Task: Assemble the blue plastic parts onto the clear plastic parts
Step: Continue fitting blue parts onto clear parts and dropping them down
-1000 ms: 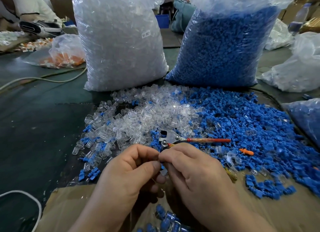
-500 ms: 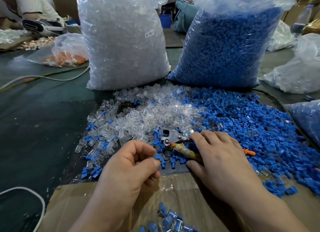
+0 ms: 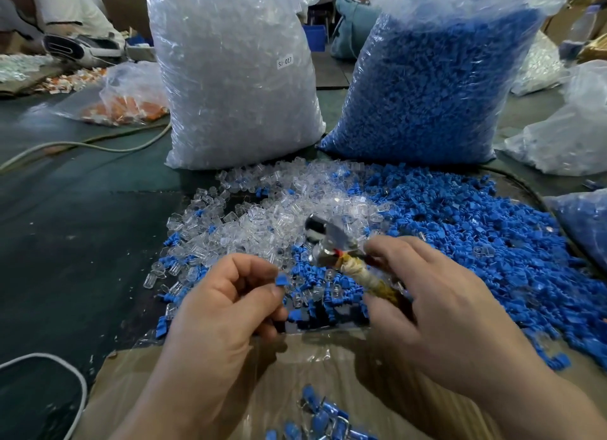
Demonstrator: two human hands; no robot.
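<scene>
Behind: clear-parts bag (image 3: 236, 78) upright beside blue-parts bag (image 3: 423, 88).

Open room is offered by the dark table (image 3: 75, 242) at the left of the frame, crossed by a cable (image 3: 108, 148) and, at lower left, a white cord (image 3: 78, 378). The upper middle is blocked by a clear bag (image 3: 236, 78) and a blue bag (image 3: 427, 88), with a narrow gap between them. Centre and right are covered by loose clear parts (image 3: 262, 209) and blue parts (image 3: 476, 242). The lower middle is filled by a box (image 3: 131, 390), the left hand (image 3: 223, 324) and the right hand (image 3: 443, 308) with its tool (image 3: 331, 242).
</scene>
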